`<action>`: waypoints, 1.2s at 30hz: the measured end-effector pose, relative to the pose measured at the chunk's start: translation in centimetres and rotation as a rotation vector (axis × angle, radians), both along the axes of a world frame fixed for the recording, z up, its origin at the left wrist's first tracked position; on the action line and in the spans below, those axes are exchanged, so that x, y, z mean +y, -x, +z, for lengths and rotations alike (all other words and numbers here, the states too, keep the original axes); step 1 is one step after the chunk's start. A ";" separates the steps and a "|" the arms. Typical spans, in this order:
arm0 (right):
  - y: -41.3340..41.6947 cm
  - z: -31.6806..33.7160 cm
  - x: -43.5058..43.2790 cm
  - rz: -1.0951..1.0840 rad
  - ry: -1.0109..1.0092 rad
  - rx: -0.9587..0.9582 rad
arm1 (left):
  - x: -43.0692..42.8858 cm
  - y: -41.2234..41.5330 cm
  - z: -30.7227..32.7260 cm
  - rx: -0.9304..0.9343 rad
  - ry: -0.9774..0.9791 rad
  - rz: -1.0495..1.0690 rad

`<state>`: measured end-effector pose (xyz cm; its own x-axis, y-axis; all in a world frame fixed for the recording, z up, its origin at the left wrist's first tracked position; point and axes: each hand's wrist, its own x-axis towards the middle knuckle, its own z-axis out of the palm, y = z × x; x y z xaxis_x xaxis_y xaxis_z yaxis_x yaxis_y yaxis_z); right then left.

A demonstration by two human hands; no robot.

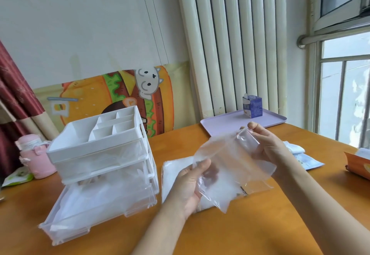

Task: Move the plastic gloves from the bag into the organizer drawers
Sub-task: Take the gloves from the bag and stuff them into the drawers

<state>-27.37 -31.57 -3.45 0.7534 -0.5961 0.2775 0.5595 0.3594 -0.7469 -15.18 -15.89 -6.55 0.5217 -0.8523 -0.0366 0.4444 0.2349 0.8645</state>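
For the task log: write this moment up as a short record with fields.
left hand: holds the lower edge of the plastic glove
right hand: pinches the glove's upper edge
glove position: lifted above the bag, which lies flat on the table
organizer: left of the bag, top compartments bare
bottom drawer: pulled out, clear plastic inside
behind: lilac tray with a blue carton
far left: pink bottle
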 end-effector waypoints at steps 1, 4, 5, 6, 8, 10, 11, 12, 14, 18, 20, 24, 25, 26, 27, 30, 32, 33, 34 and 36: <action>0.1 -0.4 -0.2 0.043 0.016 0.006 | 0.5 -0.4 1.0 -0.065 -0.026 0.069; -0.1 -1.1 -0.1 0.220 0.104 0.126 | 2.9 -1.9 5.0 -0.417 -0.153 0.208; -0.4 -1.3 0.1 0.246 0.148 0.191 | 4.0 -2.5 6.3 -0.576 -0.212 0.192; -0.5 -1.4 0.4 0.258 0.165 0.232 | 5.0 -3.1 7.5 -0.723 -0.272 0.134; -1.0 -1.5 1.3 0.241 0.246 0.269 | 6.9 -4.0 9.7 -0.923 -0.383 -0.022; -1.4 -1.4 2.8 0.201 0.428 0.292 | 8.6 -4.3 11.5 -1.074 -0.483 -0.156; -1.6 -1.3 3.8 0.195 0.525 0.293 | 9.2 -4.3 12.3 -1.143 -0.541 -0.224; -1.8 -1.1 5.0 0.213 0.607 0.292 | 10.0 -4.3 13.1 -1.195 -0.595 -0.302; -2.5 -1.3 7.4 0.271 0.730 0.300 | 11.0 -4.1 14.1 -1.262 -0.686 -0.456; -4.2 -1.4 12.3 0.465 0.792 0.271 | 13.0 -4.4 14.6 -1.328 -0.748 -0.520; -4.9 -1.7 14.0 0.555 0.757 0.266 | 14.0 -4.9 14.7 -1.327 -0.723 -0.494; -6.1 -2.2 15.0 0.554 0.712 0.360 | 16.4 -6.8 14.8 -1.287 -0.694 -0.360; -6.5 -2.3 15.0 0.545 0.671 0.361 | 17.1 -7.3 14.7 -1.278 -0.691 -0.312; -6.8 -2.3 14.9 0.535 0.612 0.343 | 17.7 -7.9 14.5 -1.269 -0.680 -0.258; -7.3 -2.1 14.9 0.521 0.550 0.316 | 18.4 -8.7 14.2 -1.253 -0.662 -0.201; -8.7 -0.8 14.5 0.443 0.387 0.242 | 20.1 -10.9 12.6 -1.192 -0.612 0.017; -10.2 0.5 14.7 0.363 0.363 0.270 | 21.0 -12.2 11.2 -1.100 -0.576 0.157; -11.0 1.0 15.0 0.298 0.412 0.311 | 21.2 -12.8 10.5 -1.051 -0.562 0.227; -11.8 1.6 15.3 0.196 0.504 0.374 | 21.4 -13.2 9.9 -1.013 -0.562 0.303; -13.5 2.5 15.8 -0.060 0.741 0.486 | 21.6 -13.9 8.8 -0.986 -0.591 0.448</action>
<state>-13.84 -15.79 -0.96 0.8616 -0.4328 0.2651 0.1220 -0.3302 -0.9360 -1.31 5.69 2.25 0.7866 -0.5773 0.2191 -0.4766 -0.3419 0.8099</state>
